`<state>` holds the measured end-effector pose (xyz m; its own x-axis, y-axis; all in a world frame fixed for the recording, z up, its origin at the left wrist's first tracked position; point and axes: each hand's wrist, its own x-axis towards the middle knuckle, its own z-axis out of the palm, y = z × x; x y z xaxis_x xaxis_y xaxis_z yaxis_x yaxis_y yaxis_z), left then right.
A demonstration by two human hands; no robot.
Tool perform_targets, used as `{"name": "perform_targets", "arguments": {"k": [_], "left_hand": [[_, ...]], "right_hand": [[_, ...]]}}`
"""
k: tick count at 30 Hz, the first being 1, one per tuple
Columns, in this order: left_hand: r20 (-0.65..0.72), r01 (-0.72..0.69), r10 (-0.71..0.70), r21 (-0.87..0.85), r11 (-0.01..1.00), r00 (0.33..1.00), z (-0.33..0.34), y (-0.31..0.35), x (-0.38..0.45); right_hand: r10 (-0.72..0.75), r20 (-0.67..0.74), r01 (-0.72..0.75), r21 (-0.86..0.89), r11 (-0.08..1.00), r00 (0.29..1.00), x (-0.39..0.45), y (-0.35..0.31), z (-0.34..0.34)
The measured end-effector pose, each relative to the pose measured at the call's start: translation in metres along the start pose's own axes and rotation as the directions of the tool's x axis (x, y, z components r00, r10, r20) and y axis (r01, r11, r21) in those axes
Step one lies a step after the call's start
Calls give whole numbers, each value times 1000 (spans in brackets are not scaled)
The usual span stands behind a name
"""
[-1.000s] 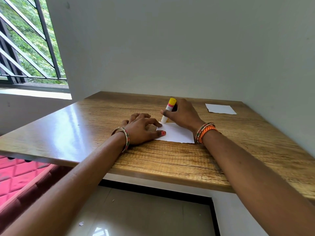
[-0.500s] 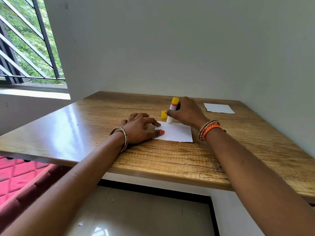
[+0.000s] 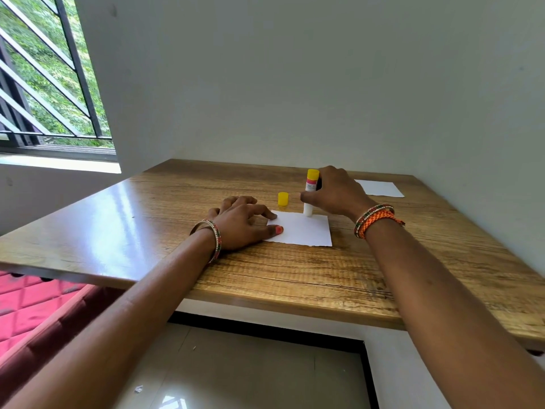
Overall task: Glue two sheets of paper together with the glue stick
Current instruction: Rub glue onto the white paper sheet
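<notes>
A small white sheet of paper (image 3: 303,230) lies on the wooden table (image 3: 147,231) in front of me. My left hand (image 3: 241,222) rests on the sheet's left edge, thumb and forefinger pressing it down. My right hand (image 3: 336,191) grips a glue stick (image 3: 311,191), white with a yellow end, held nearly upright with its tip touching the far edge of the sheet. The yellow cap (image 3: 283,198) stands on the table just beyond the sheet. A second white sheet (image 3: 380,188) lies at the far right near the wall.
Walls close off the table at the back and right. A barred window (image 3: 53,84) is at the left. A red quilted cushion (image 3: 26,308) sits below the table's left edge, and tiled floor shows beneath the front edge.
My right hand has slid the glue stick to the right along the sheet's far edge, uncovering the yellow cap behind it. The left hand has stayed on the sheet.
</notes>
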<state>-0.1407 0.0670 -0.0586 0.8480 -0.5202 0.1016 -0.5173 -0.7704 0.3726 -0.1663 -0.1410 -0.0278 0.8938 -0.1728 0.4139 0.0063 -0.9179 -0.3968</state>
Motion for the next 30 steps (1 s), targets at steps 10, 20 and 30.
{"name": "perform_targets", "arguments": {"k": [10,20,30], "left_hand": [[8,-13,13,17,1000,1000,-2,1,-3],[20,-20,19,23,1000,1000,-3,2,-4],[-34,-50,52,60,997,998,0,3,-7]], "right_hand": [[23,35,-22,-26,999,999,-1,5,-9],[53,62,-50,-61,997,997,-2,10,-15],[-33,-227,19,-66,998,973,-6,6,-22]]}}
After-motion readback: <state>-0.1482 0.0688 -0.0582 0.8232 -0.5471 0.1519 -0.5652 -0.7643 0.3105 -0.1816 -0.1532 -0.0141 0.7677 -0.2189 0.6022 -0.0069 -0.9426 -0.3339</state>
